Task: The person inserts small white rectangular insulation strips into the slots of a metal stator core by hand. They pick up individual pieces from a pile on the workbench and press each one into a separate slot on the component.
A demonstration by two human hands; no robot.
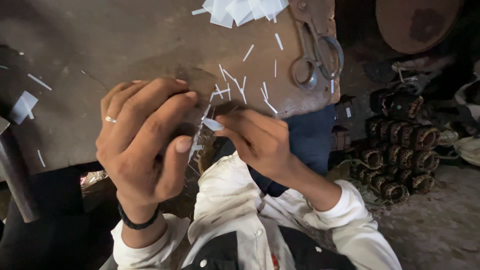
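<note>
A small white paper slip [212, 124], narrow and slightly folded, points left from pinched fingertips at the near edge of the surface, its tip touching a dark, flat, upright metal piece [197, 107] held just left.

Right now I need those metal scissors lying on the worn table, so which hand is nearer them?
Right. The right hand lies just below-left of the metal scissors; the left hand is farther left.
</note>
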